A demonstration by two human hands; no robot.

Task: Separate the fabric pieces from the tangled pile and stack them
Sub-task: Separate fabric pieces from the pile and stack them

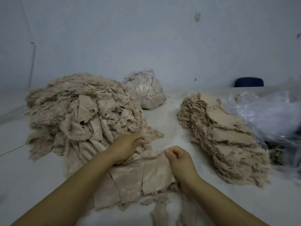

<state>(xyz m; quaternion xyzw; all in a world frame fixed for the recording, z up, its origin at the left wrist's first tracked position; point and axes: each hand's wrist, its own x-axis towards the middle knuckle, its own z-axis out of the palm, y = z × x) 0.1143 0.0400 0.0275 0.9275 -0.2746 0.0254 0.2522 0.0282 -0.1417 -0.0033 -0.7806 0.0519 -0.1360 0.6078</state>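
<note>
My left hand [126,146] curls its fingers [138,138] into the frayed near edge of the tangled pile [78,115]. My right hand [178,156] pinches the top edge of a beige fabric piece [143,175] lying flat between my wrists. The stack [224,136] sits well beyond my right fingers [169,152] on the table [167,121].

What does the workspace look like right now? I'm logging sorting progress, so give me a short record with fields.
surface: pale table
tangled pile: large beige heap, left of centre
stack: layered beige pieces, on the right
piece in hand: flat beige fabric piece, near edge of the heap
left hand: left hand grips fabric at the pile's edge
right hand: right hand pinches the piece's top edge
behind: filled clear bag
far right: loose clear plastic
</note>
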